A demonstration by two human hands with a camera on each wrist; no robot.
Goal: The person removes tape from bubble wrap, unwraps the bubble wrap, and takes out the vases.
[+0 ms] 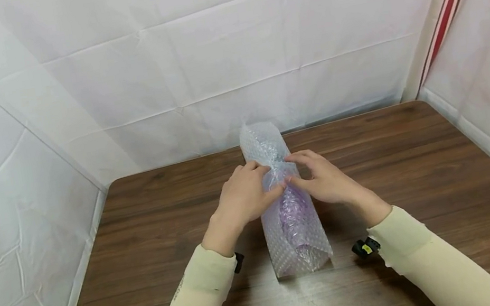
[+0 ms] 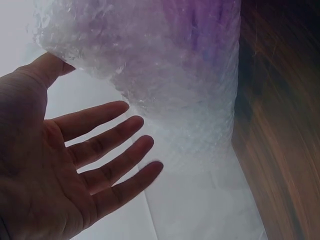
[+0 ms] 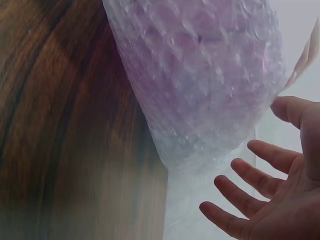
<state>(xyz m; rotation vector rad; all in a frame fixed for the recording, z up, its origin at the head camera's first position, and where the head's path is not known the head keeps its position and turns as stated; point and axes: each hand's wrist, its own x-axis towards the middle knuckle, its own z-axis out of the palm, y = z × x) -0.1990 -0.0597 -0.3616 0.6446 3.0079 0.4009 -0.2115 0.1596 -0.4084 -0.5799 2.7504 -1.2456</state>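
Observation:
A long bundle of clear bubble wrap (image 1: 279,233) lies lengthwise on the table, with something purple showing through its near half. The purple content also tints the bubble wrap (image 2: 195,65) in the left wrist view. My left hand (image 1: 244,193) is over the bundle's left side, its fingers spread and its thumb touching the wrap's upper surface. From the other side my right hand (image 1: 326,177) reaches in, fingers apart and fairly straight, thumb tip at the wrap's edge. The two thumbs nearly meet over the middle of the bundle. What the purple thing is stays hidden inside the wrap.
The dark wood-grain table (image 1: 161,203) has rounded far corners. White sheeting (image 1: 218,45) stands behind it and on both sides. A strip with a red stripe (image 1: 452,2) runs up the back right corner. The bundle's far end reaches the table's back edge.

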